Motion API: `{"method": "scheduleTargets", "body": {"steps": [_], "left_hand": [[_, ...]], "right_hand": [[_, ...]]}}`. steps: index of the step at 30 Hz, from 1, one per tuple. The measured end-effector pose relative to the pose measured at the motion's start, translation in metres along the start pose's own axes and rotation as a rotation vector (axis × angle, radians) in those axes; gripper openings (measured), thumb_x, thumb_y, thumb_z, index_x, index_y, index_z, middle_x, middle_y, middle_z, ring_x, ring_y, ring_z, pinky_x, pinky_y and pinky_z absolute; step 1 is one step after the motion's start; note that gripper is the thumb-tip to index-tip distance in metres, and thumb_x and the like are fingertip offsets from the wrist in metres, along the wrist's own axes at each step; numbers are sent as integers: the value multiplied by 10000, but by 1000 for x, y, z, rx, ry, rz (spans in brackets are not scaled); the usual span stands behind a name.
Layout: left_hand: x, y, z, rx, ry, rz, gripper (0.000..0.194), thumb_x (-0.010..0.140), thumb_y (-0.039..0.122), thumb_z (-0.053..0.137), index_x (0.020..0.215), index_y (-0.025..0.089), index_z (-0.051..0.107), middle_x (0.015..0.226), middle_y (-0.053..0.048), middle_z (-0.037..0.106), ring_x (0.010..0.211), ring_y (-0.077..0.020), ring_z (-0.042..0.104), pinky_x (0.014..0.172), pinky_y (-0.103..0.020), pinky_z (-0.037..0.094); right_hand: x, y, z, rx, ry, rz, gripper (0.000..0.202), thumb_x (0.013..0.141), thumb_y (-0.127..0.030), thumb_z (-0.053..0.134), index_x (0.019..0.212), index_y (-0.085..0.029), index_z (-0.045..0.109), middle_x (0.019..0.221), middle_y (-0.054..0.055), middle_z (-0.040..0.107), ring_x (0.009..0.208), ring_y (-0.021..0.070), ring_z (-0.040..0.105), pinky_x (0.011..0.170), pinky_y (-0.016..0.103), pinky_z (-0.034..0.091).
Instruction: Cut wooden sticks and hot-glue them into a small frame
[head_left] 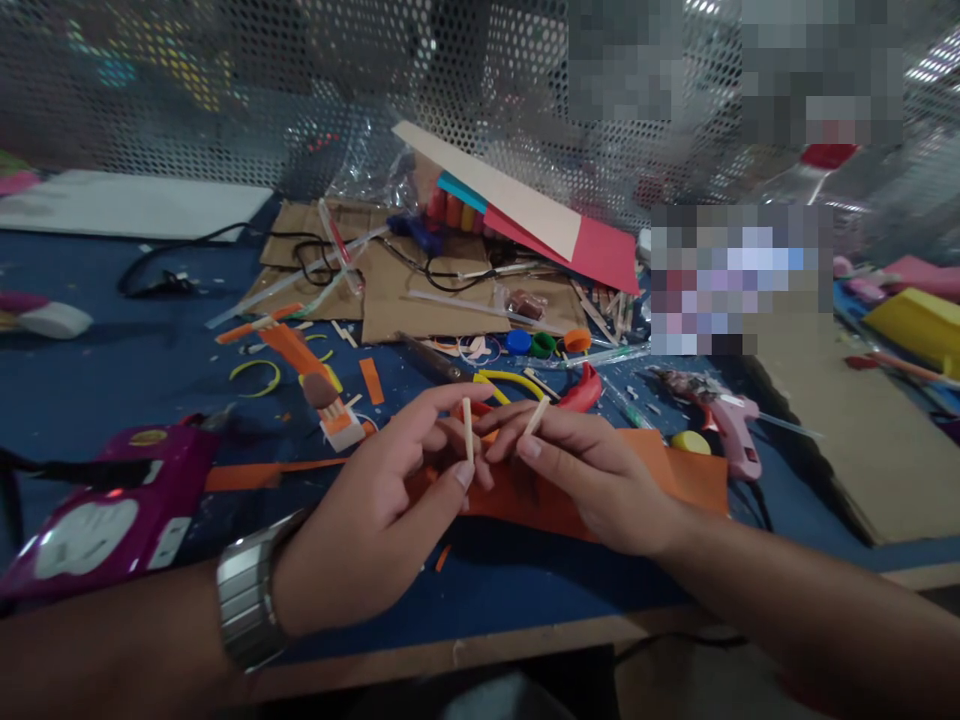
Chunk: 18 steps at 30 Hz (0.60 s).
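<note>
My left hand (pixel 382 510) pinches a short, pale wooden stick (pixel 468 430) between thumb and fingers, and the stick stands nearly upright. In my right hand (pixel 592 470) a second pale wooden stick (pixel 535 416) is pinched, leaning to the right. The two hands are close together in front of me, their fingertips almost meeting. Beneath them lies a sheet of orange craft paper (pixel 694 480), partly hidden by the hands. Just beyond the fingers are red-handled pliers (pixel 581 390), also partly covered.
To the right lie a pink hot glue gun (pixel 724 415) and a cardboard sheet (pixel 877 430). At left sits a purple device (pixel 112 500) with a cable. Blue, green and orange bottle caps (pixel 543 345) and cardboard pieces (pixel 420 300) lie further back, before a perforated metal screen (pixel 270 100).
</note>
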<state>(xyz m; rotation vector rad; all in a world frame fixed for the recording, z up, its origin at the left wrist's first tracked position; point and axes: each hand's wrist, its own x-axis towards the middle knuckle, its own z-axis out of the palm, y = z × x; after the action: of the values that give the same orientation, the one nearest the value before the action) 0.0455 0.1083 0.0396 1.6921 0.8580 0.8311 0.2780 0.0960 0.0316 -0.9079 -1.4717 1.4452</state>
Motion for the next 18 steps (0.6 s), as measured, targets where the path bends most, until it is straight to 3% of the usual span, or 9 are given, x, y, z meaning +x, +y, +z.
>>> {"method": "scheduleTargets", "body": {"steps": [5, 10, 18], "left_hand": [[-1, 1, -1, -11, -13, 5, 406, 1114, 215, 546, 1519, 205, 569, 929, -11, 770, 809, -147, 734, 723, -244, 637], [-1, 1, -1, -33, -7, -34, 374, 1121, 238, 547, 1492, 190, 573, 925, -9, 761, 799, -148, 721, 730, -263, 631], [-2, 1, -1, -52, -10, -25, 404, 1123, 226, 527, 1525, 194, 556, 919, 0, 753, 781, -133, 701, 723, -248, 614]], "right_hand": [[0, 2, -2, -62, 23, -2, 271, 1130, -444, 700, 1118, -241, 879, 1027, 66, 802, 875, 194, 704, 785, 333, 589], [-2, 6, -4, 10, 41, -22, 242, 1115, -410, 737, 1147, -240, 905, 1112, 62, 777, 653, 97, 649, 609, 272, 533], [-1, 10, -5, 89, 157, -35, 175, 1096, -348, 765, 1112, -303, 934, 1187, 54, 810, 600, 56, 650, 578, 240, 525]]}}
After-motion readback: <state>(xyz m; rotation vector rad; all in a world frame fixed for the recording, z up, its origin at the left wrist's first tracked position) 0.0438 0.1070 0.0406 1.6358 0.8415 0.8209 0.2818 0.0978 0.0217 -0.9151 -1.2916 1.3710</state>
